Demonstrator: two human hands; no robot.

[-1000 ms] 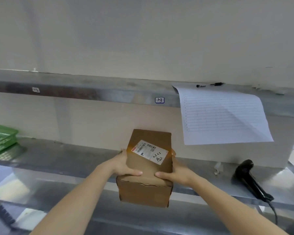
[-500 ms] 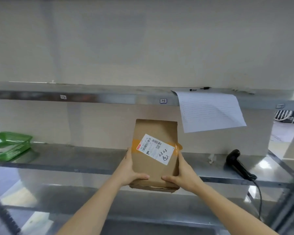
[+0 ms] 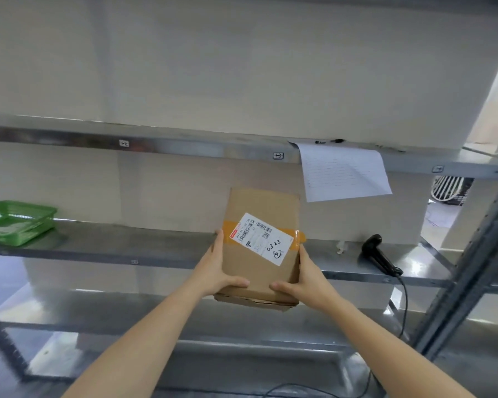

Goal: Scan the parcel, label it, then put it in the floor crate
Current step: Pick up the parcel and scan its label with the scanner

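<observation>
Box (image 3: 260, 248) tipped up since a second ago — top face with label (image 3: 260, 242) now squarer to camera, held before the middle shelf (image 3: 98, 248). Left hand (image 3: 216, 268) and right hand (image 3: 305, 277) clamp its sides (thumbs on top). Scanner (image 3: 378, 254) lies right, untouched.

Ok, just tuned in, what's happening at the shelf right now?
A person holds a cardboard parcel in front of the metal shelf, left hand and right hand gripping its sides. Its shipping label faces up. The black scanner lies untouched on the shelf to the right; a green basket sits far left.
</observation>
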